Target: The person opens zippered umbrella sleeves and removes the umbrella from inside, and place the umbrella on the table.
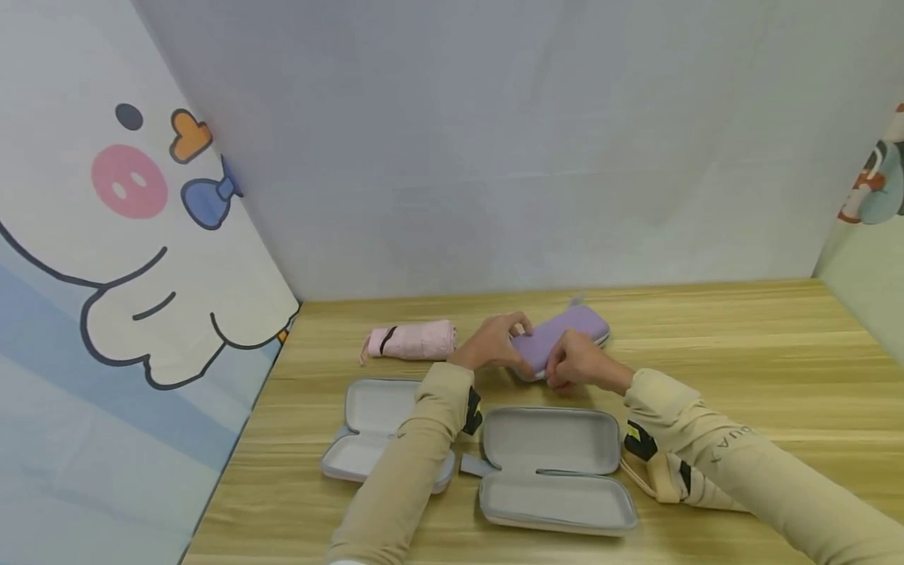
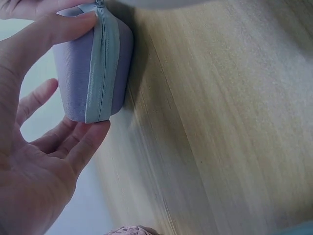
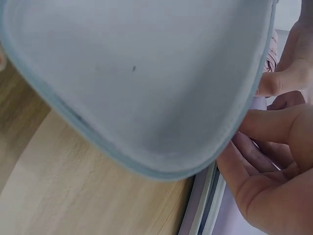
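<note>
A purple zippered case (image 1: 561,333) lies closed and slanted toward the back of the table. My left hand (image 1: 497,343) grips its left end, thumb on the near side and fingers around the end. In the left wrist view, a pale zipper band (image 2: 103,73) runs around the case, with the zipper pull (image 2: 99,4) near my left thumb. My right hand (image 1: 581,361) pinches the pull at the near edge, fingers curled; the fingertips are partly hidden. The open lid of a grey-lined case (image 3: 142,83) blocks much of the right wrist view.
Two grey-lined cases lie open in front: one at left (image 1: 359,455), partly under my left sleeve, and one in the middle (image 1: 551,443). A pink folded umbrella (image 1: 417,340) lies at the back left. A beige folded umbrella (image 1: 699,488) lies partly beneath my right forearm.
</note>
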Motion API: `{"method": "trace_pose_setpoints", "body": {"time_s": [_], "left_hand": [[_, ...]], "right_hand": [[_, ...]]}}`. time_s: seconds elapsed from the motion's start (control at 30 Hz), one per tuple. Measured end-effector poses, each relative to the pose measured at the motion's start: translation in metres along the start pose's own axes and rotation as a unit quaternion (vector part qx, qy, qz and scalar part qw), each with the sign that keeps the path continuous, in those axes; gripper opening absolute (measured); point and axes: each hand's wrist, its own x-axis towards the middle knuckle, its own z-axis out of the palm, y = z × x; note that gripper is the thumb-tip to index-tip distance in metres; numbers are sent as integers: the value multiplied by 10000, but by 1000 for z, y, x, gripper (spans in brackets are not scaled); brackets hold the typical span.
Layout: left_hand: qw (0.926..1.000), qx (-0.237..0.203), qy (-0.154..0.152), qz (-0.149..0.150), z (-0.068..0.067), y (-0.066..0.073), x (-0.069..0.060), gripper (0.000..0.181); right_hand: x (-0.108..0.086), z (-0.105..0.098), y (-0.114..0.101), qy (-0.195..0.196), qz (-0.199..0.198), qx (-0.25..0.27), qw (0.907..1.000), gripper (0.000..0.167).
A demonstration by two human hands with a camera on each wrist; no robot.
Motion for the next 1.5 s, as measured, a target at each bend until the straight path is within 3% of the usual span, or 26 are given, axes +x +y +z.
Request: {"method": "trace_pose_setpoints", "body": {"time_s": [0.27,0.93,1.2,1.5], "left_hand": [[9997,-25,66,-222,1,1,-3,58],[9978,267,532,-290,8,6,-4,60],[9967,483,571,-318,9,7,-7,61],[9951,547,656,-502,11,10,-9,63]], "right_hand": [[-2,2,-1,-40,-63,63,10000,7],[-3,5,3,136,-87,164,9997,8],[-4,5,6,198,-234,67,9995,7],[-6,3,8,223,-145,146,9995,5]]}}
